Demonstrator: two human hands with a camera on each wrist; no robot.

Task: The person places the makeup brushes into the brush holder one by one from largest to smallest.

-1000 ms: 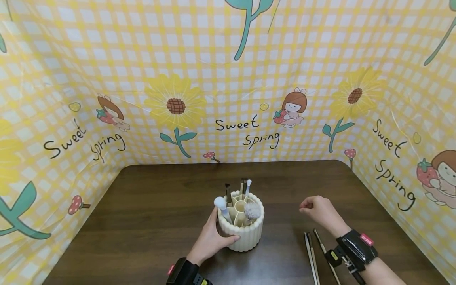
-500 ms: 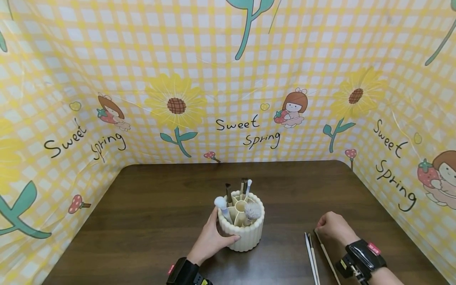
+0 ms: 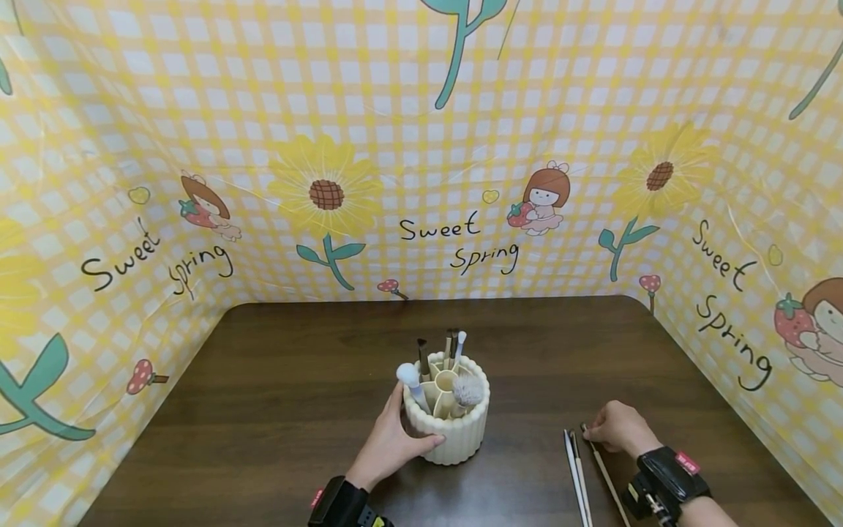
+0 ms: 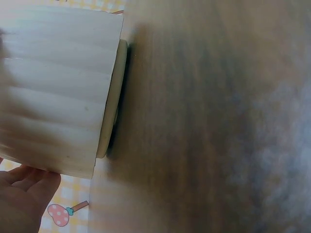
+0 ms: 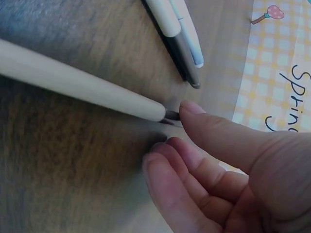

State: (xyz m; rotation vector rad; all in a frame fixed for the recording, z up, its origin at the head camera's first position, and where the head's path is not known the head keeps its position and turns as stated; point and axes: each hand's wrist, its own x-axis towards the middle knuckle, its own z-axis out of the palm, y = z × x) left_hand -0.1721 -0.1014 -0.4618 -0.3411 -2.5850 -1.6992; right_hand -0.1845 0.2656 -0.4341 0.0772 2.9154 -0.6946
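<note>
A cream fluted brush holder [image 3: 457, 443] stands upright on the table, with several makeup brushes in its compartments. My left hand [image 3: 385, 448] grips its near left side, thumb in front; the left wrist view shows the fluted wall [image 4: 53, 97] against the fingers. My right hand [image 3: 622, 427] is low over the table at the far end of a lying makeup brush [image 3: 609, 481]. In the right wrist view, the thumb [image 5: 214, 128] is at that brush's dark tip [image 5: 172, 115], while the curled fingers [image 5: 167, 189] stay below with a gap between.
Two more slim brushes [image 3: 577, 479] lie side by side, left of the right hand. A yellow checked cloth [image 3: 435, 161] rises around the back and sides of the dark wooden table [image 3: 296, 366].
My right hand has come down and toward the near right, reaching the lying brush's far end. My left hand and the holder have not moved.
</note>
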